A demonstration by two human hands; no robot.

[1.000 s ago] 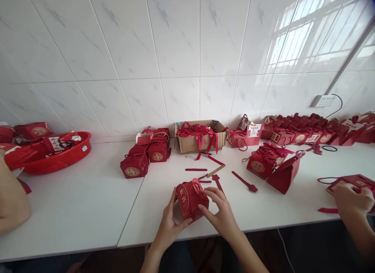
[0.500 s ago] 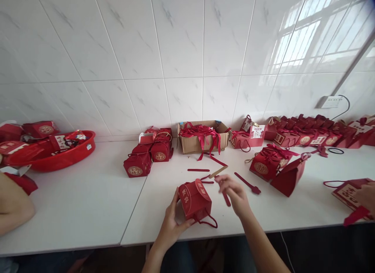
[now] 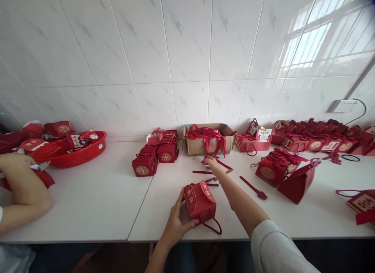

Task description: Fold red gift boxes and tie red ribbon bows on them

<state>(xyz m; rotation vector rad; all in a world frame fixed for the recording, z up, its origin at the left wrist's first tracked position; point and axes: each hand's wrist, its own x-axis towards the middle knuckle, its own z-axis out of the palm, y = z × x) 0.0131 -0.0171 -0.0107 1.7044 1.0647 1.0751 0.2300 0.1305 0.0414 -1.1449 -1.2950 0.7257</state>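
A small red gift box (image 3: 202, 202) with gold-toned lettering and a cord handle rests near the table's front edge. My left hand (image 3: 179, 220) is wrapped around its left side, thumb along the front. Stretched forward past the box, my right hand (image 3: 213, 163) has its fingers extended at a dark red ribbon (image 3: 224, 164), just in front of the cardboard box (image 3: 202, 146) heaped with red ribbons (image 3: 209, 135). Whether the fingertips touch the ribbon is unclear. Flat red strips (image 3: 202, 172) lie below this hand, and another strip (image 3: 253, 187) lies to the right.
Several finished-looking red boxes (image 3: 145, 163) stand left of the cardboard box. More gift boxes (image 3: 269, 169) stand at right, with a long row (image 3: 316, 142) along the wall. At far left, a co-worker's arm (image 3: 32, 193) is beside a red plastic basin (image 3: 79, 159).
My right hand has moved forward and left, from beside the gift box to the ribbon by the cardboard box. My left hand keeps its hold. The co-worker's arm at left has come further into view.
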